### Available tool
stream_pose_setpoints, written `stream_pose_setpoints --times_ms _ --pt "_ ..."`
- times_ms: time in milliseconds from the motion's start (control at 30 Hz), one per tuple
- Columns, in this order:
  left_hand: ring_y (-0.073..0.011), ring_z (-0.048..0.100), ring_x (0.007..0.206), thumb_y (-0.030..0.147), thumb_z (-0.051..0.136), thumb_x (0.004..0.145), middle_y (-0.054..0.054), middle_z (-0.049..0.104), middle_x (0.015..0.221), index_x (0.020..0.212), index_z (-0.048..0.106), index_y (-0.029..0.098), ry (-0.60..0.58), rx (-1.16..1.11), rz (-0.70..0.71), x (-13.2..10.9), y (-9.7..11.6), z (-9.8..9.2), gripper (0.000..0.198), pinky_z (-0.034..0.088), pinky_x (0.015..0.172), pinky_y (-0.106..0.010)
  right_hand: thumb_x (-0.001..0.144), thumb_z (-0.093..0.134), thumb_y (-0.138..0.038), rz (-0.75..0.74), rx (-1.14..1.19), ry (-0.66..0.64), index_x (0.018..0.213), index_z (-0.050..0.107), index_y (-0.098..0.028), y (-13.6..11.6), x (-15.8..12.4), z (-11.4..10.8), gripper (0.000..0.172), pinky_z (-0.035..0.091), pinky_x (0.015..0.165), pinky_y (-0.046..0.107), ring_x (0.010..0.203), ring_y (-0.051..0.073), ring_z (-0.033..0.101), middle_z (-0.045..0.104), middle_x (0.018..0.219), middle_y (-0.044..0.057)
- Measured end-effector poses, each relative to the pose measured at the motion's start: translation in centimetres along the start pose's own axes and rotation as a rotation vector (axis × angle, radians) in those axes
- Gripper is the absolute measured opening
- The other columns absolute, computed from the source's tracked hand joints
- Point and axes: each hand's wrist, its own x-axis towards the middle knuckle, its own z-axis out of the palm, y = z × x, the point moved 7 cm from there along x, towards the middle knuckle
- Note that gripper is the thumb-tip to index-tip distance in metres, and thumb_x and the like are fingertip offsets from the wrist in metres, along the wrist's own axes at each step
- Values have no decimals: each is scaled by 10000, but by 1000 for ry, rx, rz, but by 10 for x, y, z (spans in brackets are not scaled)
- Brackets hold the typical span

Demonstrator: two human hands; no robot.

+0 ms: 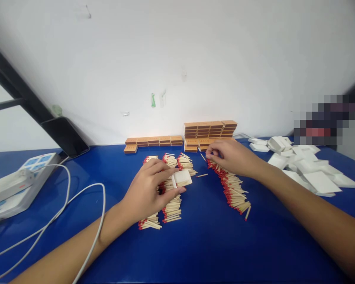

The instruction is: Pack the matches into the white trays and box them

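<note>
My left hand point(154, 187) grips a small white tray point(185, 177) between thumb and fingers, with a few matchsticks lying in it. Under and around that hand, red-tipped matches point(173, 207) lie in rows on the blue table. My right hand point(221, 155) is over the far end of a separate slanting row of matches point(232, 187), its fingertips pinched together; a match point(203, 157) shows beside them, and whether they hold it is unclear. One loose match point(202, 175) lies between the hands.
Orange matchboxes point(210, 130) are stacked against the wall, with a lower row point(154, 141) to their left. White trays point(310, 165) are heaped at the right. A power strip point(32, 185), white cables point(102, 197) and a black phone point(65, 136) are at the left.
</note>
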Motion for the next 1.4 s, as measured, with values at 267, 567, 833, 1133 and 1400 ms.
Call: stream_pose_setpoints --times_ms 267,567,833,1133,1400 --pt "-281 642 1003 443 770 958 -99 730 961 1309 727 171 -20 -9 0 -2 1 3 447 561 890 -473 929 558 -306 11 -2 -14 916 716 -222 36 14 11 180 403 695 353 756 220 625 722 839 69" --pt "-276 641 1026 417 781 952 -100 724 975 1309 721 139 -13 7 25 -3 2 2 457 554 898 -456 916 553 -247 -50 -98 -48 892 721 -193 54 19 12 178 413 725 349 801 234 625 720 912 107" --pt "-269 631 997 426 758 969 -99 721 957 1303 722 138 -30 12 24 -1 2 3 442 551 894 -458 943 530 -270 -52 -100 -57 915 681 -199 59 17 18 169 410 716 342 770 218 614 716 907 99" --pt "-271 634 1010 418 758 970 -104 731 985 1307 716 144 -20 30 34 -1 2 2 437 554 907 -459 955 527 -273 -51 -105 -46 908 680 -194 61 18 20 178 423 693 334 751 214 626 732 884 101" --pt "-270 629 987 416 763 967 -106 727 968 1308 720 142 -30 16 35 -1 2 3 440 550 896 -459 935 540 -283 -40 -79 -60 859 697 -194 65 17 20 197 434 683 343 718 213 631 738 836 99"
